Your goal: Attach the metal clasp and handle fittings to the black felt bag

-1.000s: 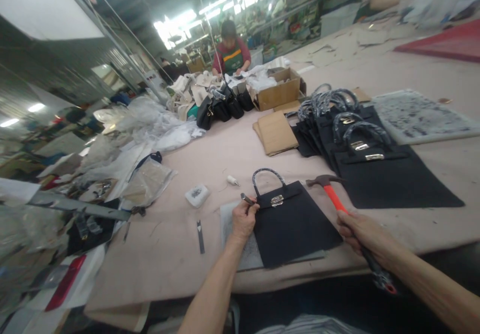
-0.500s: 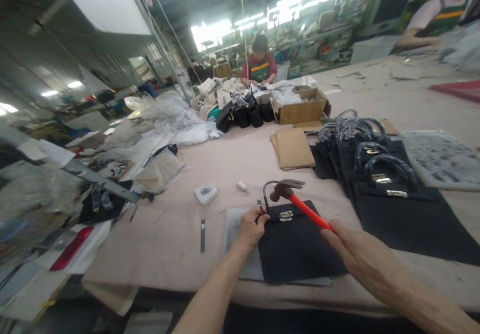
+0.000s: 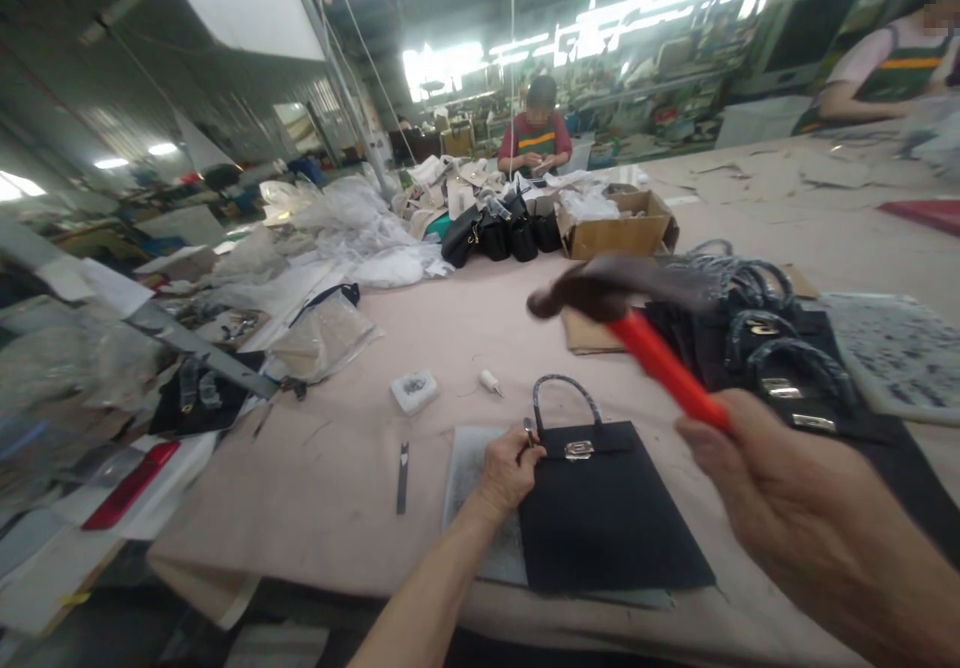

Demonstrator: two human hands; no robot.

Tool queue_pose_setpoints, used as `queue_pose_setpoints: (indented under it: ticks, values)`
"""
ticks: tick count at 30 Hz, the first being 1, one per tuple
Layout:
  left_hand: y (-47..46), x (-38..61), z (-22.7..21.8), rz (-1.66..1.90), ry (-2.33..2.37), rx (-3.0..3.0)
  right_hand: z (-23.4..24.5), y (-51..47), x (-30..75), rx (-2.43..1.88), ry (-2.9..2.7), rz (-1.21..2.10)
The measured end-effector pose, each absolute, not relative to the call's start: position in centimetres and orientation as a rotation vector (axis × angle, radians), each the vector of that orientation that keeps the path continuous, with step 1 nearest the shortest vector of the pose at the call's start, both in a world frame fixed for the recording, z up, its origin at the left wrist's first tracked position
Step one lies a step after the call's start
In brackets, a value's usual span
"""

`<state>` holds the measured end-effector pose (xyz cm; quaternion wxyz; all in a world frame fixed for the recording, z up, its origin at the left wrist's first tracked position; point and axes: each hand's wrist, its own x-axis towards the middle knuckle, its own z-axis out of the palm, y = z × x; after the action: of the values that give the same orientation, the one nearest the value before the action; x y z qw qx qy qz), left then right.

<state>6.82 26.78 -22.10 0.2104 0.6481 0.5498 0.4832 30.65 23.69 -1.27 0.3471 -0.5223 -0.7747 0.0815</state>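
Note:
A black handbag panel (image 3: 604, 523) with a wrapped handle (image 3: 566, 382) and a metal clasp (image 3: 579, 449) lies flat on a grey slab (image 3: 465, 488). At its upper left corner my left hand (image 3: 508, 470) pinches a short metal punch (image 3: 529, 430), its tip hidden by the fingers. My right hand (image 3: 772, 488) is wrapped round the red handle of a claw hammer (image 3: 664, 363). The hammer is raised above and to the right of the bag, its head blurred and apart from the punch.
Black bag panels (image 3: 885, 468) with wrapped handles are stacked at right. Left of the bag lie a flat metal tool (image 3: 403, 478), a small white tray (image 3: 414, 391) and a little white bottle (image 3: 490, 382). Behind stands a cardboard box (image 3: 619, 236); a person (image 3: 536, 138) sits beyond.
My right hand has lifted the hammer up, nearer the camera and away from the bag. The left hand still pinches the punch at the same corner. The view has shifted slightly.

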Motion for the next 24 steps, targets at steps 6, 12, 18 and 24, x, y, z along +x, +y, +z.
queue_pose_setpoints:
  ticks: [6, 12, 18, 24]
  values:
    - [26.8, 6.8, -21.7, 1.247, 1.582, 1.830, -5.5, 23.7, 31.7, -1.348, -2.305, 0.266]
    - [26.8, 7.0, -22.0, 1.278, 1.569, 1.814, -11.5, 25.4, 38.4, -1.785, -2.130, 0.622]
    - [26.6, 6.9, -21.9, 1.264, 1.529, 1.778, -16.9, 24.9, 41.2, -2.105, -1.900, 0.472]
    - [26.7, 6.4, -22.2, 1.236, 1.504, 1.676, -18.8, 25.0, 33.8, -1.967, -1.959, 0.271]
